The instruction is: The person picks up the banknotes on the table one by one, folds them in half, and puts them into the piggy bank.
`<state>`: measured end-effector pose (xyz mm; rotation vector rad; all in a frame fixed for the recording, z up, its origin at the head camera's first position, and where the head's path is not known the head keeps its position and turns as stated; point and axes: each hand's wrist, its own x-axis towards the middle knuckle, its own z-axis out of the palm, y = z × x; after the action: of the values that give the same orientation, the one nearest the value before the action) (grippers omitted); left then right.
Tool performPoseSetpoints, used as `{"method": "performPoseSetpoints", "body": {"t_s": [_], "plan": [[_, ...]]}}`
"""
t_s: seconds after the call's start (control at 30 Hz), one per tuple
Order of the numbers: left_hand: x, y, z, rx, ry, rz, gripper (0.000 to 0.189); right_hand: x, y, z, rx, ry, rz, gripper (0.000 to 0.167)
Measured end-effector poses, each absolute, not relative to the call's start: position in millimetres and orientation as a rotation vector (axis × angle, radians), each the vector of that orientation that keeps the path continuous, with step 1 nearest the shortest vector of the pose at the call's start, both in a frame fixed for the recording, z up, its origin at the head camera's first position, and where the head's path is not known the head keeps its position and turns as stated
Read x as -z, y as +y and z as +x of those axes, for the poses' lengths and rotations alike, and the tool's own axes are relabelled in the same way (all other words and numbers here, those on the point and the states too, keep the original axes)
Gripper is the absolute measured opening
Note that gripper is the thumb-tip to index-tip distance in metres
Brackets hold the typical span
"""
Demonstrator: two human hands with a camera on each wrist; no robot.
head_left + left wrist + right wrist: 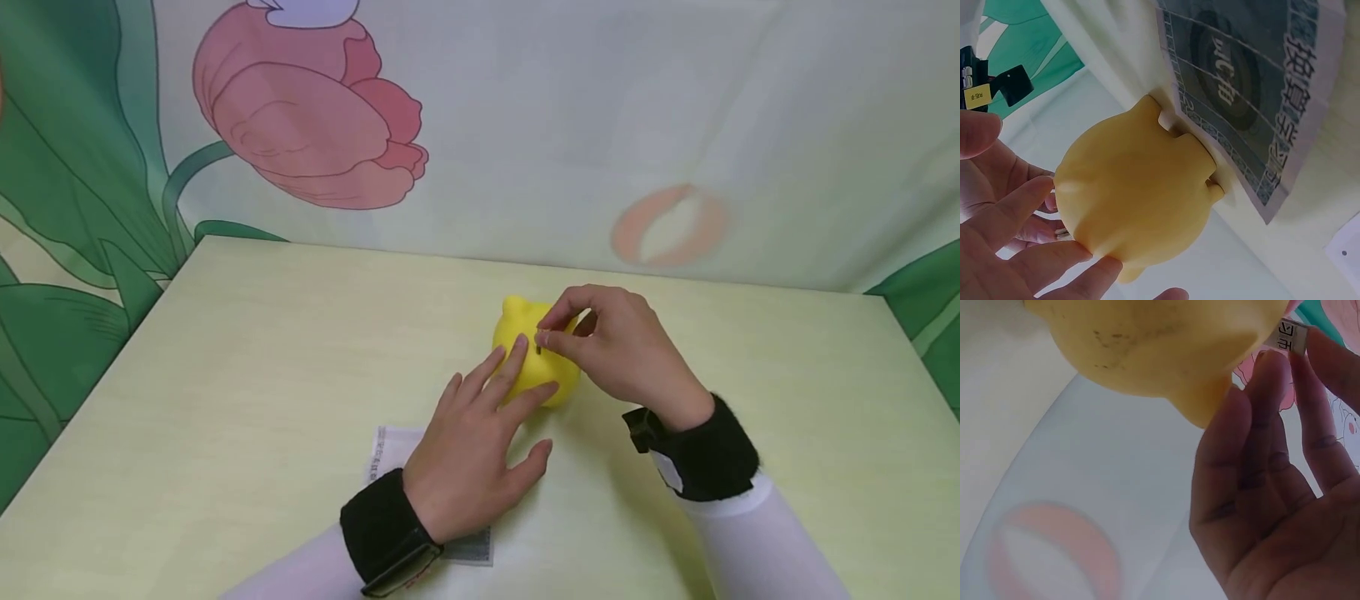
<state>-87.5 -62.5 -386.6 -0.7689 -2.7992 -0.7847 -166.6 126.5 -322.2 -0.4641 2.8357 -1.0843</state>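
A yellow piggy bank (553, 390) stands on the table, a dark slot in its top. My left hand (476, 454) rests its spread, nearly straight fingers on the near left side of the bank, also seen in the left wrist view. My right hand (622, 346) is over the slot and pinches a small folded piece of play money (1289, 336) between thumb and fingers. Printed characters show on that piece in the right wrist view. A larger grey play banknote (1229, 94) lies on the table by the bank's feet, partly under my left forearm and hand in the head view.
The pale table (285, 350) reaches back to a hanging cloth (540, 125) printed with flowers and leaves. Both wrists wear black straps (708, 454). A white card corner (1344, 253) shows at the edge of the left wrist view.
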Motion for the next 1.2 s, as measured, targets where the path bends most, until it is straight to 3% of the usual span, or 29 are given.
{"method": "performPoseSetpoints", "body": {"t_s": [1.2], "plan": [[386.4, -61.6, -88.0, 0.736, -2.777, -0.801, 0.049, 329.2, 123.4, -170.1, 1.033, 2.820, -0.437, 0.004]]}}
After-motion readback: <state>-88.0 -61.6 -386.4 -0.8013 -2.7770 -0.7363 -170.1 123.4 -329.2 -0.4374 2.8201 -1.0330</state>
